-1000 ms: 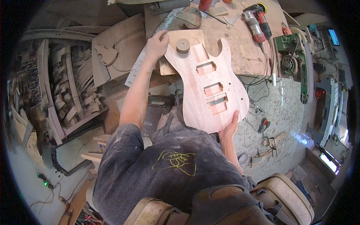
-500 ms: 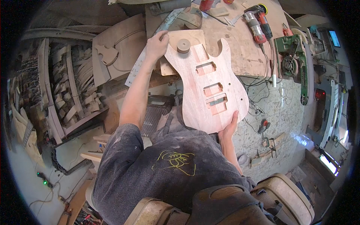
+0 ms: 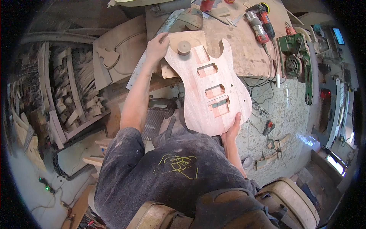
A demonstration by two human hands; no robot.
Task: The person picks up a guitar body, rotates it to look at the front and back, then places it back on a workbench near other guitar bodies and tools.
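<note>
A pale, unfinished electric guitar body point(image 3: 198, 89) with routed cavities lies tilted, its horned end over a wooden board point(image 3: 171, 70) and its rounded end near my waist. My left hand point(image 3: 158, 46) is closed on the tip of its left horn. At the rounded end my right hand point(image 3: 231, 132) grips the edge, thumb on top and fingers hidden underneath. A round brown drum, like a spindle sander point(image 3: 183, 47), stands on the board in the curve between the horns, close against the body's edge.
Behind is a wooden workbench point(image 3: 244, 57) with a corded power tool point(image 3: 257, 28) and a red can point(image 3: 207, 4). A green belt machine point(image 3: 293, 57) stands at the right. Wood scraps point(image 3: 85, 87) fill a rack at the left. Cables point(image 3: 259, 86) hang below the bench.
</note>
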